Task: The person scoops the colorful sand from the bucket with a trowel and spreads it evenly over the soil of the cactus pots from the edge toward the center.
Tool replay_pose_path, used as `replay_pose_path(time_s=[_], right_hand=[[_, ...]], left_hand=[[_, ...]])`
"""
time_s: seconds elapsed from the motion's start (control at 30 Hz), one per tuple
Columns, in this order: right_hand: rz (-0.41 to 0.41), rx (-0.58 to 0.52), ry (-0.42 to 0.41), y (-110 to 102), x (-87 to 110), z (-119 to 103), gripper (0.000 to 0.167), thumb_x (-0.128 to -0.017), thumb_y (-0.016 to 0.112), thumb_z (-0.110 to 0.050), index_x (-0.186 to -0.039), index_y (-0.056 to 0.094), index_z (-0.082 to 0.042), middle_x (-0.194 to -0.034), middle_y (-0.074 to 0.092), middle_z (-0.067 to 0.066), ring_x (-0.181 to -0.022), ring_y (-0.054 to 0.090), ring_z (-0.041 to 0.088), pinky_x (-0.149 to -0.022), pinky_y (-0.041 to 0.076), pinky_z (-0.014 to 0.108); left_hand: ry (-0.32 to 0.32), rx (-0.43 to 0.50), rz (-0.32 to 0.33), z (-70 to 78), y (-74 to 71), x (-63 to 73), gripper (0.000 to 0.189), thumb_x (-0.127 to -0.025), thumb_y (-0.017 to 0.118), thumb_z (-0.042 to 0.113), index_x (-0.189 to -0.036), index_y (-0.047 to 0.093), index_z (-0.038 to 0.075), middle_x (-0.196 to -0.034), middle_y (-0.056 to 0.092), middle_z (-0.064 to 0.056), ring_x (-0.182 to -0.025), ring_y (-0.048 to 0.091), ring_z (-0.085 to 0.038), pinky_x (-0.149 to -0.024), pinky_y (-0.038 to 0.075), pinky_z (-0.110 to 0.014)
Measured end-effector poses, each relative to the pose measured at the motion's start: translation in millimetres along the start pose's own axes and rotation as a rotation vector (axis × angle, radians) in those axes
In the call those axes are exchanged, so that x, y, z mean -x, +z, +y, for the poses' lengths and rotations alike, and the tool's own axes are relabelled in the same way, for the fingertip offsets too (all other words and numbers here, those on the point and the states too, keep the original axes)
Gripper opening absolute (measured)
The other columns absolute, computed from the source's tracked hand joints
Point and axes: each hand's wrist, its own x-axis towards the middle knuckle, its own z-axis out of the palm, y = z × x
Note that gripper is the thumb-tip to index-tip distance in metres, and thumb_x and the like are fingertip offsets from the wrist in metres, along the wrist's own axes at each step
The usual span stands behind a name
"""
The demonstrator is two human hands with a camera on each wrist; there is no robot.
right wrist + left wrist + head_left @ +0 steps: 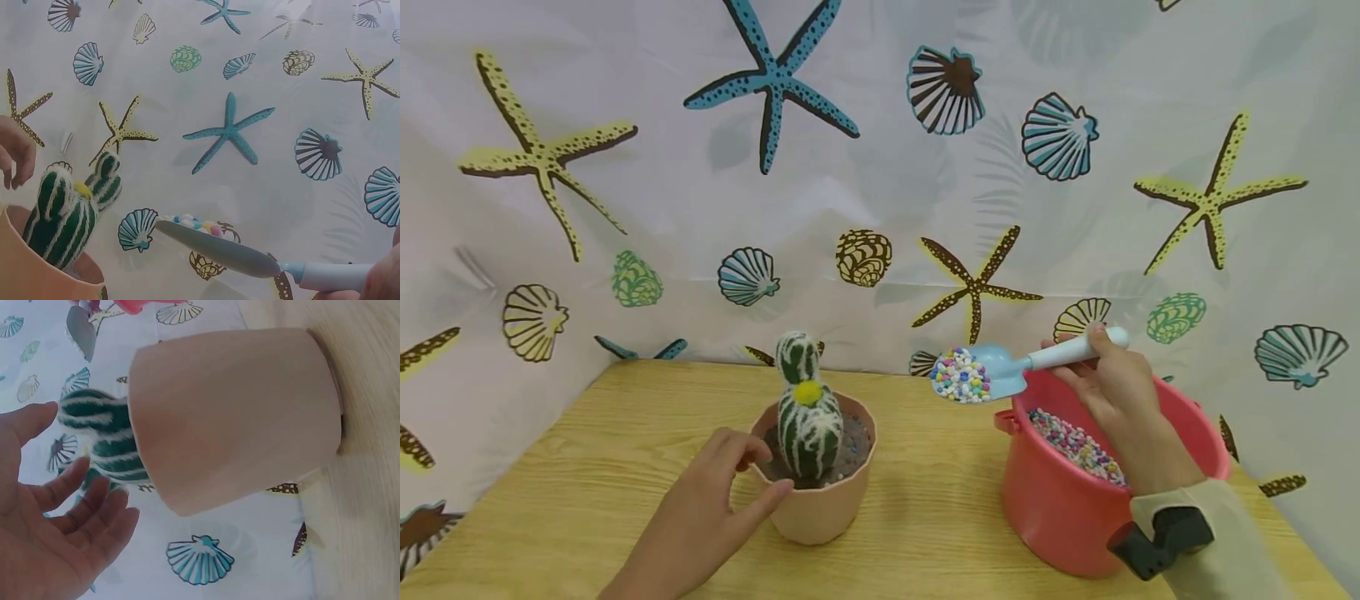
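Note:
My right hand (1116, 387) grips the white handle of a light-blue trowel (1009, 383) above a red bucket (1060, 508). Colourful pebbles (958, 377) are heaped in the trowel's blade, which points left toward the plant; the right wrist view shows the blade (219, 250) from the side. A green and white cactus (808, 425) with a yellow flower stands in a peach pot (820, 512) of dark soil. At the pot's left side, my left hand (707, 496) has its thumb and fingers spread near the rim, holding nothing. The left wrist view shows this hand (56, 531) beside the cactus (112, 437).
More coloured pebbles (1075, 446) lie inside the bucket, to the right of the pot. Both containers stand on a wooden table (602, 450). Behind it hangs a white cloth (865, 192) printed with starfish and shells.

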Motion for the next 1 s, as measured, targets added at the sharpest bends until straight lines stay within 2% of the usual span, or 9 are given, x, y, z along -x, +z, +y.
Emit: replay_pose_path(time_s=[0.07,0.13,0.33,0.53,0.8,1.0], right_hand=[[0.018,-0.006,-0.002,6,1.0,2,0.054,-0.099,0.040,-0.030,-0.148,0.021,-0.019,-0.121,0.044,0.007,-0.137,0.036,0.030,-0.106,0.033,0.040],[0.027,-0.003,-0.005,11,1.6,5,0.052,-0.099,0.038,-0.030,-0.148,0.021,-0.019,-0.123,0.043,0.007,-0.136,0.037,0.030,-0.106,0.033,0.039],[0.023,-0.004,-0.013,24,2.6,15,0.049,-0.101,0.036,-0.028,-0.147,0.022,-0.021,-0.139,0.035,0.010,-0.135,0.039,0.031,-0.108,0.034,0.040],[0.016,0.014,-0.025,35,1.0,24,0.053,-0.103,0.033,-0.025,-0.151,0.012,-0.017,-0.150,0.026,0.015,-0.135,0.040,0.033,-0.107,0.035,0.042],[0.013,0.048,-0.044,47,-4.5,35,0.049,-0.104,0.030,-0.022,-0.149,0.016,-0.009,-0.137,0.035,0.017,-0.131,0.042,0.036,-0.106,0.037,0.045],[-0.010,0.034,-0.041,57,-7.8,45,0.052,-0.105,0.028,-0.019,-0.152,0.008,-0.012,-0.147,0.026,0.022,-0.130,0.042,0.036,-0.107,0.034,0.047]], left_hand=[[0.009,0.010,0.031,-4.8,1.1,-3.9,0.041,-0.087,0.069,0.036,-0.112,0.054,0.007,-0.112,0.051,-0.008,-0.102,0.053,-0.023,-0.084,0.050,-0.047],[0.010,0.034,0.036,-10.5,2.0,-7.8,0.052,-0.086,0.070,0.037,-0.120,0.050,0.004,-0.119,0.048,-0.014,-0.109,0.050,-0.030,-0.087,0.048,-0.052],[-0.042,0.119,-0.067,-25.9,3.3,-19.7,0.074,-0.086,0.068,0.044,-0.138,0.036,0.001,-0.136,0.037,-0.021,-0.120,0.040,-0.037,-0.088,0.046,-0.053],[-0.053,0.192,-0.151,-36.4,8.4,-26.9,0.083,-0.085,0.070,0.043,-0.143,0.029,0.001,-0.142,0.032,-0.023,-0.125,0.036,-0.039,-0.092,0.044,-0.055],[-0.078,0.233,-0.228,-43.1,11.9,-29.6,0.091,-0.083,0.070,0.047,-0.148,0.022,0.005,-0.149,0.026,-0.021,-0.133,0.031,-0.042,-0.097,0.041,-0.058],[-0.084,0.205,-0.257,-47.7,12.9,-31.8,0.100,-0.080,0.072,0.049,-0.150,0.018,0.002,-0.151,0.022,-0.024,-0.136,0.027,-0.047,-0.099,0.038,-0.063]])
